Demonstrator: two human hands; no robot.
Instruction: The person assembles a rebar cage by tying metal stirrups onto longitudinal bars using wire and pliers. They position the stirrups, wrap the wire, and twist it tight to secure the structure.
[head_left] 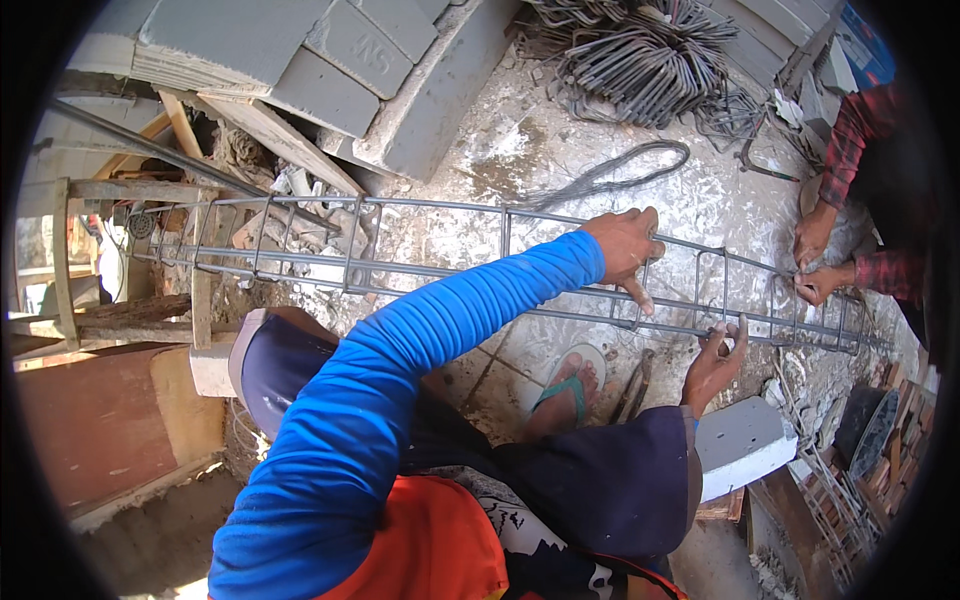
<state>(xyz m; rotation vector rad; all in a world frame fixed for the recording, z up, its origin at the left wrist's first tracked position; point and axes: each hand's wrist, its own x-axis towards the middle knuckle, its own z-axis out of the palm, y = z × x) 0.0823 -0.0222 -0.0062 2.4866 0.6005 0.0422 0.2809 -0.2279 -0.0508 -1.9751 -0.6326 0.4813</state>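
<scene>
cage: a long rebar cage (430, 270) lies level across the concrete floor (560, 150), its left end resting on a wooden stand (70, 260), its right end by a co-worker.
left hand: the left hand (628, 245), on a blue sleeve, lies over the top bar, fingers curled down around it, index pointing at a stirrup (640, 295).
right hand: the right hand (714, 362) comes up under the near lower bar, fingers part open and pinching at it; whether it has a tie wire I cannot tell.
done: stirrups already stand along the whole cage, closer set at the left end.
left: by my judgement, the stirrups near the hands look unevenly spaced, so fixing goes on here.
co-worker: two hands (815, 260) in plaid sleeves work the right end.
stock: bent stirrups (640, 60) are heaped at the floor's far edge, a wire loop (620, 170) beside them.
foot: a sandalled foot (570, 390) sits under the cage.
</scene>
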